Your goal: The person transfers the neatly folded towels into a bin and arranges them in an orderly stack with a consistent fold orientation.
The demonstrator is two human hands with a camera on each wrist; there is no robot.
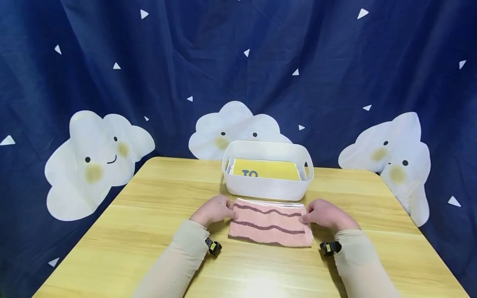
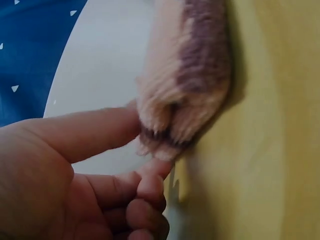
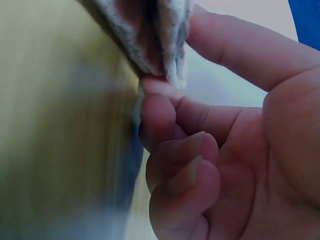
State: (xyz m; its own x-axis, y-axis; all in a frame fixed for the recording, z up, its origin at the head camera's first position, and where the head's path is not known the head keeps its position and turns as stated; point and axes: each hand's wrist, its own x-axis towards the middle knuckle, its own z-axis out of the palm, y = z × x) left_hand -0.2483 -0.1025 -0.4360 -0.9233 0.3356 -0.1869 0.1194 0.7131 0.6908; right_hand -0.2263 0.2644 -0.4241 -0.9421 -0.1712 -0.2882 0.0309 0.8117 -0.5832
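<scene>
A folded pink towel [image 1: 270, 223] with wavy dark purple stripes lies in front of the white basket, its layers showing along the far edge. My left hand [image 1: 217, 210] pinches its left side between thumb and fingers. On the opposite side, my right hand [image 1: 325, 213] pinches the right edge the same way. In the left wrist view the thick fold of the towel [image 2: 185, 60] sits between the thumb and index finger. The right wrist view shows the pale underside edge of the towel [image 3: 172, 45] caught between thumb and fingertips.
Just behind the towel stands a white plastic basket [image 1: 266, 188] with handle holes at its ends. Inside it lies a yellow folded cloth [image 1: 273, 169] with grey letters. The wooden table [image 1: 149, 207] ends at a blue curtain [image 1: 208, 49] with white clouds.
</scene>
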